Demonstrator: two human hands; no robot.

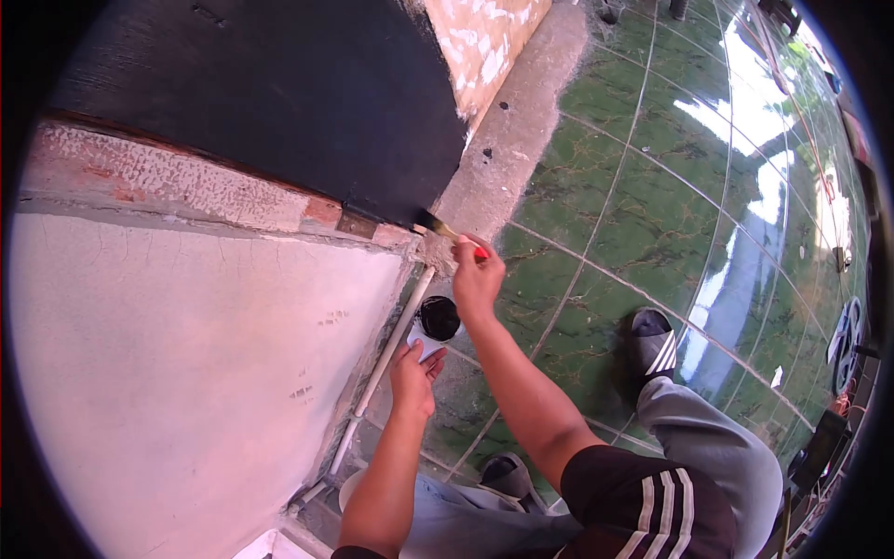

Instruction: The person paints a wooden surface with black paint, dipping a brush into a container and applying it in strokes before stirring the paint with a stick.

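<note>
Black paint (440,319) sits in a white container (423,350), held by the left hand (413,380) beside a pale pipe (383,356). The grip of the right hand (479,279) is closed on the handle of a brush (440,226). Key relation: brush points up and leftward in view from the grip, long axis slanting from red handle end to dark bristles, which appear to touch the lower corner of the black panel (317,102). Right hand is nearer the panel; container lies just below that hand. Unclear: bristle tips merge with the dark surface; fingers cover part of the handle; paint depth cannot be judged
</note>
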